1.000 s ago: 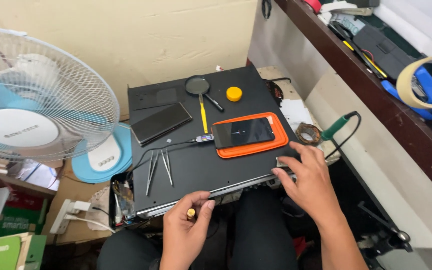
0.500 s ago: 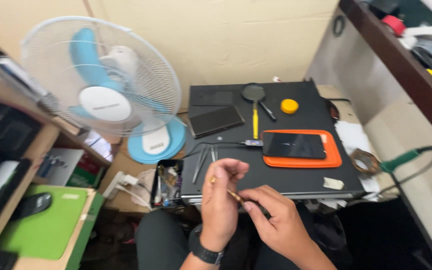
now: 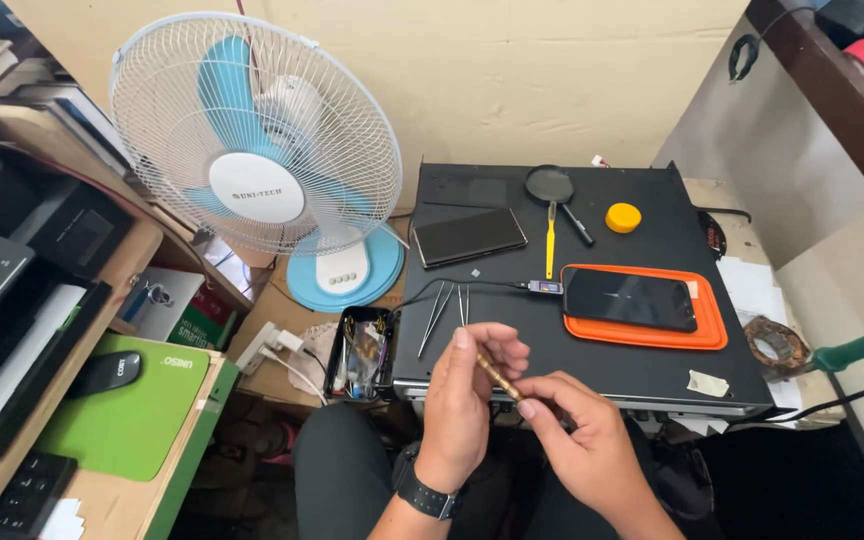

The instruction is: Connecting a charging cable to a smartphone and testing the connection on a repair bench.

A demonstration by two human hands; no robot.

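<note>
My left hand [image 3: 464, 400] and my right hand [image 3: 577, 435] meet over my lap, in front of a black work surface [image 3: 642, 360]. Between their fingertips they hold a small brass-coloured screwdriver [image 3: 499, 379], tilted; both hands pinch it. On the surface lie a dark phone [image 3: 630, 299] on an orange mat [image 3: 712, 335], a second dark phone [image 3: 469, 236], tweezers [image 3: 437, 312], a magnifying glass [image 3: 550, 186], a yellow pry tool [image 3: 550, 240] and a small yellow cap [image 3: 623, 217].
A white and blue desk fan [image 3: 257, 150] stands at the left rear. A small open black box of parts [image 3: 364, 353] sits beside the surface. A green mouse pad [image 3: 142, 410] with a mouse lies on the left desk. A green-handled tool [image 3: 857, 348] is at right.
The view has swung left and the fan has come fully into view. My right hand left the work surface and joined my left hand on the screwdriver, now in front of the surface.
</note>
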